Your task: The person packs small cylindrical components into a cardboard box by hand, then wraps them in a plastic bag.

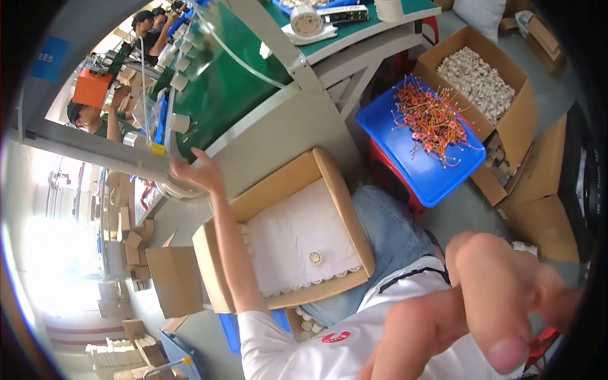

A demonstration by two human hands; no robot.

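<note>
Left hand (193, 170) was stretched out, fingers spread and holding nothing, just at the grey edge of the green conveyor belt (221, 95); right hand (500, 297) sat close to the lens, blurred, fingers loosely curled, and whether it pinched anything could not be told. On the lap rested a cardboard box (285, 234) lined with white paper, one small round white part (315, 257) lying on the sheet and a row of the same along its near edge, so the layer looked barely started, most left to fill. Blue tray (418, 145) of orange wired parts and another carton of white pieces (478, 82) stood well to the right.
</note>
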